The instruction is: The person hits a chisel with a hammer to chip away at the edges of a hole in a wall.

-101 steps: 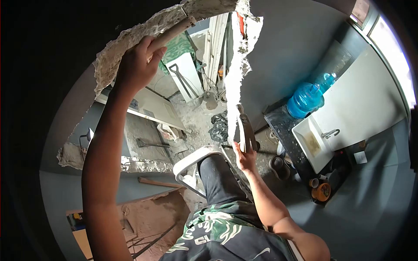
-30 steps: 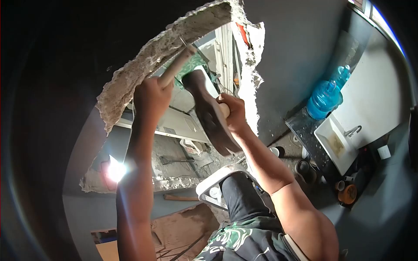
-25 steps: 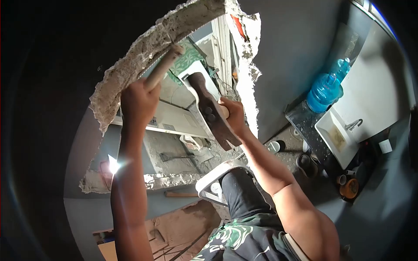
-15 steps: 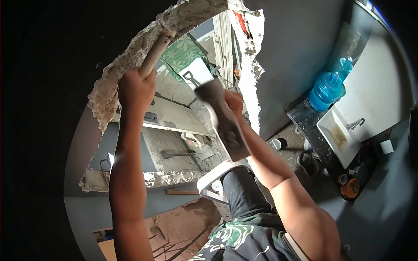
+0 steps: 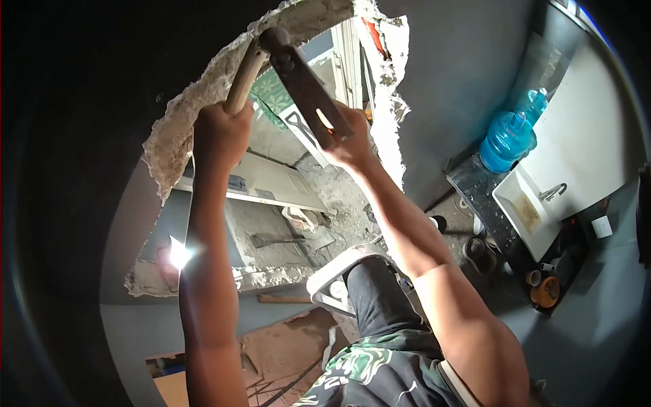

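At ten o'clock the left hand (image 5: 222, 136) clasps a wooden handle (image 5: 245, 81), near twelve the right hand (image 5: 352, 144) grips a hammer (image 5: 300, 81), its shaft hidden, and the handle's tip at eleven is indistinct against the broken wall edge (image 5: 312, 19).

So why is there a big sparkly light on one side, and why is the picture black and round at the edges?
In the head view, a bright light at the left glares toward the camera; also there, the broken wall edge is nearly washed out white, while the hammer looks dark; the head view's rounded, black edges suggest a very wide lens.
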### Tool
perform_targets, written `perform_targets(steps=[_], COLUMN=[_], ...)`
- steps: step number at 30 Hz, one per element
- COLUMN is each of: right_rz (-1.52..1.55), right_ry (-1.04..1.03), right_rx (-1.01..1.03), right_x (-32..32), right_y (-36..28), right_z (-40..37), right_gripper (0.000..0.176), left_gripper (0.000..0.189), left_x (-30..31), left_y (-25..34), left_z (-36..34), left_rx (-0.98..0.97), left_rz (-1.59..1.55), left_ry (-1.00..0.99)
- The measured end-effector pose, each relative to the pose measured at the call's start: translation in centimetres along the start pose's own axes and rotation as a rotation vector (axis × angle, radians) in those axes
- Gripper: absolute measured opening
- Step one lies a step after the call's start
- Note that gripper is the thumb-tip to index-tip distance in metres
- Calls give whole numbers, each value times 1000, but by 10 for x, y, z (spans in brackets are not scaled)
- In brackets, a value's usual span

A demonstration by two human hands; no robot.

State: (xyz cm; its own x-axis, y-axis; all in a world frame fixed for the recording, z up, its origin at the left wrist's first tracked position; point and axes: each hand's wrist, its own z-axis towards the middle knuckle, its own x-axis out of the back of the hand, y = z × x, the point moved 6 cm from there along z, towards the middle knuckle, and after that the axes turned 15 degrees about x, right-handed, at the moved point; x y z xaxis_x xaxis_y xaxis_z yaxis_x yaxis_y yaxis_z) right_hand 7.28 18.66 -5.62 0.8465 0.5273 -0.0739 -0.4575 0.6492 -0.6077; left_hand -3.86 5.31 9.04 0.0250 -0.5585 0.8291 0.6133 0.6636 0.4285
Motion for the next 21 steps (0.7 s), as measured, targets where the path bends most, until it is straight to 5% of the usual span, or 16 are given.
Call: perform_targets(steps=[1, 3, 7, 9, 11, 17, 19, 21], right_rz=[-265, -77, 242, -185, -138, 43, 187, 137], right_ry=[24, 264, 103, 123, 241, 239, 168, 131], right_rx=[285, 238, -12, 276, 196, 57, 73, 29], right_x=[5, 22, -7, 24, 41, 26, 25, 23], right_y=[-15, -55, 38, -27, -71, -45, -32, -26], right_z=[2, 1, -1, 0, -8, -59, -64, -68], right_gripper=[19, 22, 17, 17, 21, 31, 33, 33], left_gripper=[40, 41, 40, 40, 40, 43, 42, 38], left_x=[1, -1, -2, -1, -10, 0, -17, -30], left_y=[3, 1, 3, 9, 3, 7, -4, -14], left_z=[2, -2, 1, -2, 2, -4, -13, -15], left_rx=[-10, 34, 99, 94, 63, -87, 273, 288], left_rz=[-7, -43, -73, -59, -92, -54, -324, -289], left_ry=[14, -19, -76, -52, -53, 46, -488, -557])
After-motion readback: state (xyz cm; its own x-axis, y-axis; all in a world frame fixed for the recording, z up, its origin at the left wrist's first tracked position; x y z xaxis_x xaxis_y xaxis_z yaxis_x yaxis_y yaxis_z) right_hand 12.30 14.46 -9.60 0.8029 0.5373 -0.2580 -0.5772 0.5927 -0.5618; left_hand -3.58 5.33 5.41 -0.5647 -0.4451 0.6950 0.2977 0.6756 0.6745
